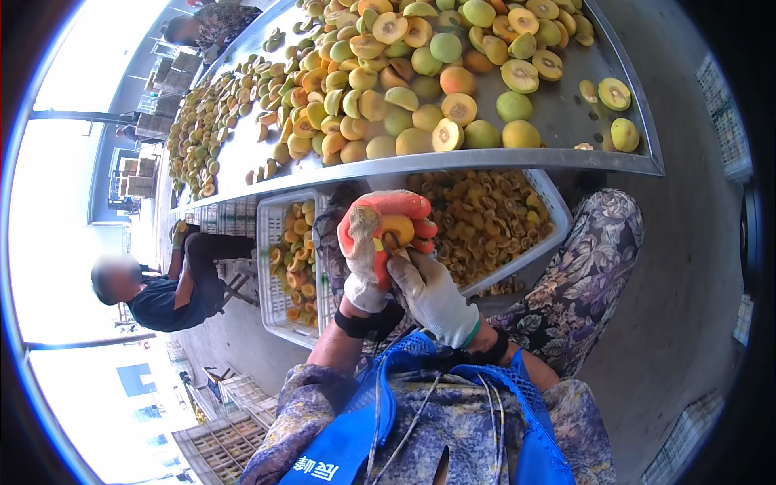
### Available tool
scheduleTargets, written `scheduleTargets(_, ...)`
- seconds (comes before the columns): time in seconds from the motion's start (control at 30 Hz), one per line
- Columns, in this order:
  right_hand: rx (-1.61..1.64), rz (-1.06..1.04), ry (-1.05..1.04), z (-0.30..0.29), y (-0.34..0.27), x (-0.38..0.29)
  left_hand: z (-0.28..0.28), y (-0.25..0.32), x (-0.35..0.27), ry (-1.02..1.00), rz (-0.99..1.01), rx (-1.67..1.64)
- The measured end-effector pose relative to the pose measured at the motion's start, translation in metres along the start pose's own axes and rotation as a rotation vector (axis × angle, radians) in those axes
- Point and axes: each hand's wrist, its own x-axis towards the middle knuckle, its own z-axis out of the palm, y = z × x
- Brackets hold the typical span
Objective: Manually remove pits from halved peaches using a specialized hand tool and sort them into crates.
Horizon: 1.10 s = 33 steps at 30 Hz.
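My left hand (379, 239), in a white and orange coated work glove, holds a halved yellow-orange stone fruit (397, 229) that looks like a peach or apricot. The fruit lies between its curled fingers and thumb. Close against it is my right hand (427, 288), in a soiled white knit glove, pinching a small tool whose tip meets the fruit; the glove hides most of the tool. Many halved and whole fruits (364, 79) cover the metal table (424, 163) in front of me. Below its edge, a white plastic crate (548, 242) holds small brown-orange fruit pieces (485, 224).
At my left, another white crate (267, 303) holds orange fruit halves (297, 273). A seated co-worker (176, 291) is farther left, and another person (212, 27) is at the table's far end. Stacked crates (230, 436) stand at the lower left. My knee (588, 273) is right of the crate.
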Motion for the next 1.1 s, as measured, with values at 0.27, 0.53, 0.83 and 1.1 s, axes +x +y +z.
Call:
scheduleTargets(0.27, 0.223, 0.598, -0.35, -0.047, -0.044, 0.011, 0.007, -0.009, 0.008, -0.078, -0.011, 0.14)
scheduleTargets(0.53, 0.493, 0.464, -0.49, -0.065, -0.044, 0.016, 0.033, 0.006, 0.017, 0.006, -0.185, 0.062)
scheduleTargets(0.83, 0.364, 0.574, 0.018, -0.075, -0.044, 0.011, -0.068, 0.024, 0.041, 0.249, -0.123, -0.147)
scheduleTargets(1.1, 0.123, 0.565, 0.1, -0.067, -0.02, 0.02, -0.163, 0.044, 0.038, 0.511, 0.256, 0.694)
